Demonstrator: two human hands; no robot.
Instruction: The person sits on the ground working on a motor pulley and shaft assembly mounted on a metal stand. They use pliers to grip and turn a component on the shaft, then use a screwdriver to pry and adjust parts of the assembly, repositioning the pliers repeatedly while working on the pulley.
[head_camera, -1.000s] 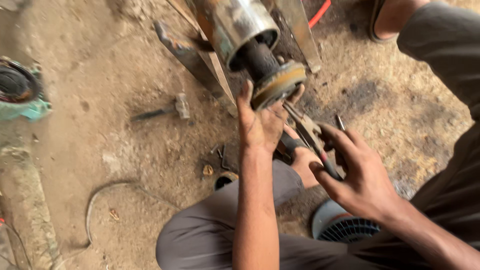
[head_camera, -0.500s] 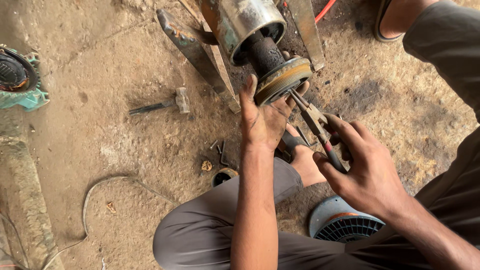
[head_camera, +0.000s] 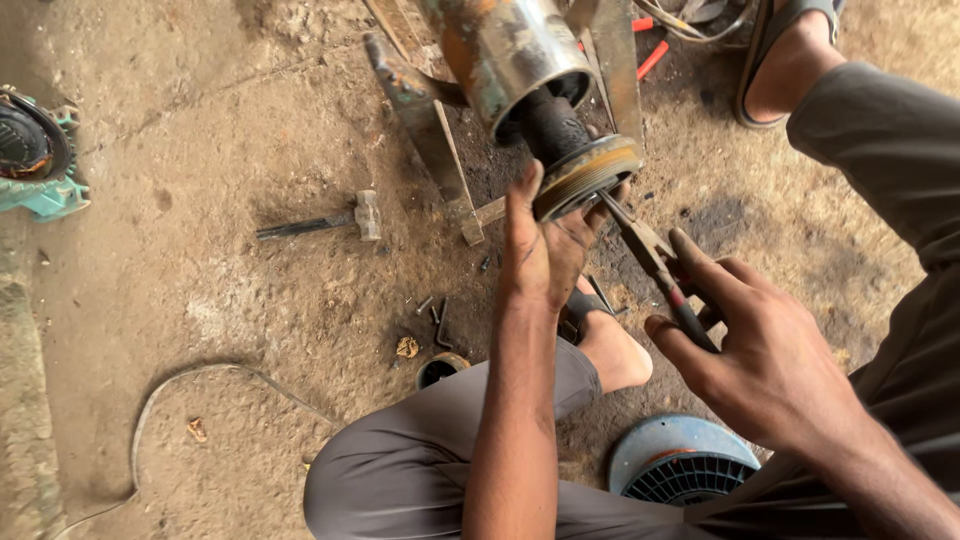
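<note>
**One head camera, looking down**

A single view from the person's head faces steeply down at the dirt floor. It sits close above both hands, left and right, with bent knees at the bottom edge.

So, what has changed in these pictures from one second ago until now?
Little changed. The right hand still grips the pliers, their tip at the ring on the shaft end; the left hand stays against that ring. The hands sit slightly lower and closer. The hammer and blue fan cover lie where they were.
</note>
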